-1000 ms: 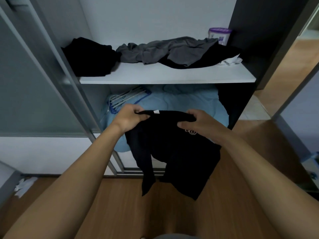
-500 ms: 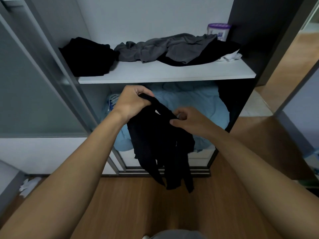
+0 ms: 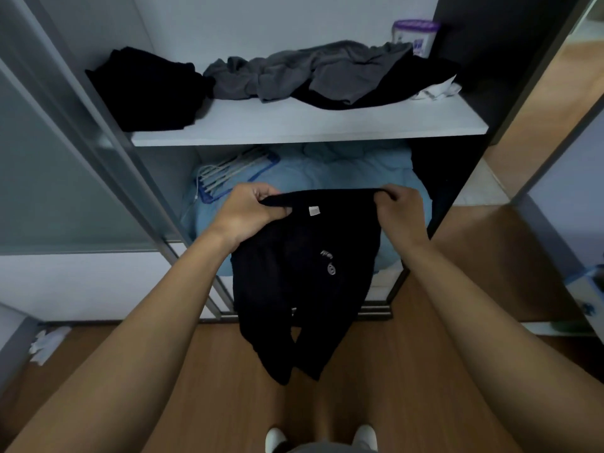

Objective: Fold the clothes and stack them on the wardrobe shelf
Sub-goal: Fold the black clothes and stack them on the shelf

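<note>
A black garment [image 3: 304, 273] with a small white label and a pale logo hangs in front of the wardrobe, stretched by its top edge between my hands. My left hand [image 3: 248, 214] pinches the left end of that edge, my right hand [image 3: 398, 212] grips the right end. On the white wardrobe shelf [image 3: 307, 125] above lie a folded black pile [image 3: 150, 93] at the left, a crumpled grey garment [image 3: 304, 70] in the middle and a black garment [image 3: 408, 83] under it at the right.
A purple-lidded tub [image 3: 413, 35] stands at the shelf's back right, with a white cloth [image 3: 438, 91] in front of it. Below the shelf lie a light blue duvet [image 3: 343, 171] and some hangers [image 3: 225, 174]. A sliding door frame [image 3: 98, 132] runs at the left. Wooden floor lies below.
My hands moved apart and levelled out, spreading the bunched black garment's top edge wide. The garment now hangs flatter, with its label and logo showing.
</note>
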